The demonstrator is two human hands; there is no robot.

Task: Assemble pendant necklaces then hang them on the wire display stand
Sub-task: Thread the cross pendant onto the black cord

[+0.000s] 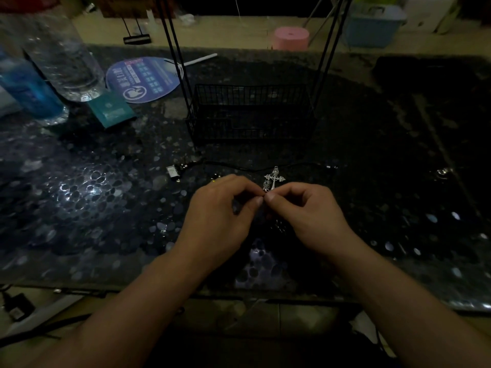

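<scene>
My left hand (pixel 225 208) and my right hand (pixel 305 211) meet fingertip to fingertip over the dark table, both pinching the lower end of a silver cross pendant (pixel 274 178) that sticks up just behind them. A thin black cord (pixel 239 168) lies across the table beyond the hands, with a small metal clasp (pixel 173 172) at its left end. The black wire display stand (pixel 251 112) stands behind, its basket base on the table and its legs rising out of view. What sits between the fingertips is too dark to tell.
Two clear water bottles (pixel 66 54) and a teal box (pixel 111 108) stand at the far left, beside a round blue hand fan (pixel 144 79). A pink round object (pixel 291 38) and a blue storage bin (pixel 372 22) lie beyond the table. The near table edge (pixel 159 290) runs below my wrists.
</scene>
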